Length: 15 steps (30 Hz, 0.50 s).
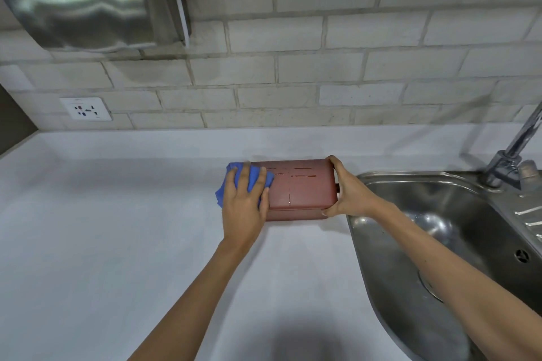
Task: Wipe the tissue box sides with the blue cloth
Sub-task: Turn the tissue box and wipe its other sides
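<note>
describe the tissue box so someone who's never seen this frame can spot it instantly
Start at the steel sink on the right of the white countertop; just left of its rim lies the tissue box. The right hand grips its sink-side end and the left hand presses a blue cloth on the other. It is the only reddish-brown, rectangular object on the counter.

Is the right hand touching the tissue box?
Touching. The head view shows the right hand clamped around the tissue box's right end.

White countertop, stainless sink set into it at right, faucet behind the basin. Brick-tile wall carries a socket low left and a steel dispenser top left.
</note>
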Motion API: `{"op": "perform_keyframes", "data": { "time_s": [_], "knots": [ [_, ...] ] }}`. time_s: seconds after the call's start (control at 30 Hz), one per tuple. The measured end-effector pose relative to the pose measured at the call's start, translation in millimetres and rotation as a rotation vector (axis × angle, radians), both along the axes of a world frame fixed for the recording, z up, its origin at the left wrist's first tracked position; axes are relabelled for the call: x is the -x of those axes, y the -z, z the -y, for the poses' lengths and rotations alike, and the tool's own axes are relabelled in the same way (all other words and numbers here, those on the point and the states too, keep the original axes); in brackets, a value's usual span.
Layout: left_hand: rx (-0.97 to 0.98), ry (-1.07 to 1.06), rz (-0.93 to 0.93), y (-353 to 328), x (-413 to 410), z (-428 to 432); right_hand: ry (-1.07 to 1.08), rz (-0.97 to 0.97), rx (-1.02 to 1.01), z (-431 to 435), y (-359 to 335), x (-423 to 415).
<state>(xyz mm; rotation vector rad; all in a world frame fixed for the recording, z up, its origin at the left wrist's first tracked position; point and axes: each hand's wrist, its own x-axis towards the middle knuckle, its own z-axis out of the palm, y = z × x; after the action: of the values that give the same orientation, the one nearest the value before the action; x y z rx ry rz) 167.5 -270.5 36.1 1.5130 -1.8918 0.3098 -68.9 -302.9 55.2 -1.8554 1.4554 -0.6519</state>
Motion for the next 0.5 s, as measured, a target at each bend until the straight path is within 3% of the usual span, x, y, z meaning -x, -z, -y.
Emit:
{"op": "perform_keyframes", "data": {
  "time_s": [0.13,0.3,0.37,0.5],
  "knots": [
    [0.107,0.14,0.153,19.5,-32.9,-19.7,0.0,-0.001,-0.024,2.5,0.3,0.2],
    [-0.08,-0.073,-0.173,-9.8,-17.9,16.3,-0.01,0.046,-0.021,3.2,2.4,-2.1],
    [-0.122,-0.126,-0.202,-19.3,-1.9,28.4,0.0,0.049,-0.02,3.1,2.2,-2.6],
    [-0.046,-0.086,-0.039,-10.3,7.6,10.9,-0.01,0.043,-0.008,4.5,0.6,-1.0]
  ]
}}
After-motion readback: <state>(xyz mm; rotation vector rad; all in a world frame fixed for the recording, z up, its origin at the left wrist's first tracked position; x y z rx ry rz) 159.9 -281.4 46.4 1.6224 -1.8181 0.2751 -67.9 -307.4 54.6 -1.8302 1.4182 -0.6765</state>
